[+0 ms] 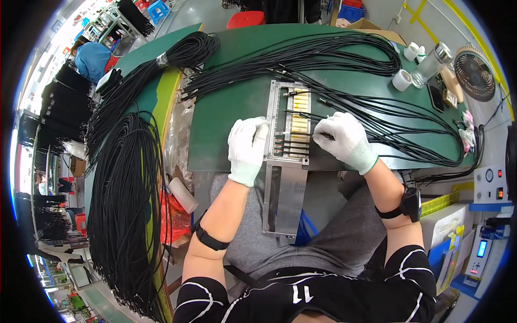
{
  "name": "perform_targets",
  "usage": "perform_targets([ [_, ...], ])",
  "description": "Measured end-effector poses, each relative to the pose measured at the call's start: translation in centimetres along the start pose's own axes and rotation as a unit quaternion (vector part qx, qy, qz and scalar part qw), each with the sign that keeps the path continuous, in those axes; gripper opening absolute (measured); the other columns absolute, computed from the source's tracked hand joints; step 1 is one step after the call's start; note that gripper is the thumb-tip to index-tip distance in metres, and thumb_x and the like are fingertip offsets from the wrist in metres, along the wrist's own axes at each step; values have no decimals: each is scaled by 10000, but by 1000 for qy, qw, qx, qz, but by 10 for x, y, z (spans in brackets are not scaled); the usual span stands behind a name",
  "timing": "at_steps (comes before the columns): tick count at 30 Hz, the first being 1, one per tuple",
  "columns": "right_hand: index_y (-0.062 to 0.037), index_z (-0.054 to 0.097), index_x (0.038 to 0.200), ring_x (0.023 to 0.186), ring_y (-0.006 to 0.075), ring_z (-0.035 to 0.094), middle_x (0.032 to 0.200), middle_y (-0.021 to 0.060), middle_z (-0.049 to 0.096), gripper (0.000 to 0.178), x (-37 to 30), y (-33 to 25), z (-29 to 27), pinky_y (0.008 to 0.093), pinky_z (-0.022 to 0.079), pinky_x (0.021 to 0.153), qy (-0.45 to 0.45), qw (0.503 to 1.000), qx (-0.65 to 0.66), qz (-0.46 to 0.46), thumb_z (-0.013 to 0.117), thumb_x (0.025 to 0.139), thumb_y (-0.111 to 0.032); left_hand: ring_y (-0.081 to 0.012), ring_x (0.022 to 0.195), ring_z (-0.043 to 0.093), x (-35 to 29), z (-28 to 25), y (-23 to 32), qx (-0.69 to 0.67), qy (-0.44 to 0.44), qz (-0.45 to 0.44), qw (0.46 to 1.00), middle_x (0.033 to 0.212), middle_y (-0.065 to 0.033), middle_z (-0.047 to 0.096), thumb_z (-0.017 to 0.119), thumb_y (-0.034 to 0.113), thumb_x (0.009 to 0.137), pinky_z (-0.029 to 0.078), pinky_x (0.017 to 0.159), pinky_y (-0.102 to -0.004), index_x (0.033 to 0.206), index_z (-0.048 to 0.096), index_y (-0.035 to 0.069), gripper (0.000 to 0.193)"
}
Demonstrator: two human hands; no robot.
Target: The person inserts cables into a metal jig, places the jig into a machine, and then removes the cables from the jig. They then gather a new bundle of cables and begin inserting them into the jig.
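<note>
A metal fixture [272,107] with a yellowish slotted strip [301,102] lies at the table's near edge. Several black cables [295,146] with metal ends sit across its slots. My right hand [344,141], in a white glove, is at the fixture's right side, its thumb and fingers pinched on a black cable. At the left rail my left hand [246,142], also gloved, has its fingers curled and the thumb pressed to them. Whether anything small is between those fingertips is hidden.
Bundled black cables [344,51] cover the green table's [229,134] far side. A large cable bundle [126,210] hangs at left. Clear jar [431,64], white rolls [402,80], phone [435,97] and fan [474,74] stand right. A person in blue [92,58] sits far left.
</note>
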State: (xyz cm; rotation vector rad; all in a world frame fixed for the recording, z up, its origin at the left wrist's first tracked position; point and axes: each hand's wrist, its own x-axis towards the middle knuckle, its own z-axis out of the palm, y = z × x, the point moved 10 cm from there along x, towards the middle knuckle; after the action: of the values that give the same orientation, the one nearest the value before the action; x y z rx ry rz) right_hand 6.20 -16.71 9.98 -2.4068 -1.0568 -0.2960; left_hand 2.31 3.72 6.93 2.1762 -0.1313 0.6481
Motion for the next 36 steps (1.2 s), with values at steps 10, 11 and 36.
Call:
perform_targets([
  [10,-115,681,800,745,269,605,712,49,638,87,2,-11,3,397,479,718,-9,999,35,-18,742,792,-177,-332,1103,612,0,11,11,30,-43,26,998,1174,-168,685,657,229,935,424,1048,-425,1027,755,113,178],
  [11,-106,681,802,738,271,600,709,55,634,90,3,-13,2,397,483,717,0,999,43,-22,748,787,-164,-363,1153,586,-1,15,23,52,-46,72,995,1204,-176,675,677,288,911,396,1076,-461,1045,767,156,208],
  [36,-100,677,857,872,285,612,819,56,656,155,14,-28,-4,392,471,786,96,993,12,-68,787,773,-170,-369,1098,599,7,15,26,-87,23,72,993,1122,-179,693,756,217,830,455,975,-459,786,664,24,219],
])
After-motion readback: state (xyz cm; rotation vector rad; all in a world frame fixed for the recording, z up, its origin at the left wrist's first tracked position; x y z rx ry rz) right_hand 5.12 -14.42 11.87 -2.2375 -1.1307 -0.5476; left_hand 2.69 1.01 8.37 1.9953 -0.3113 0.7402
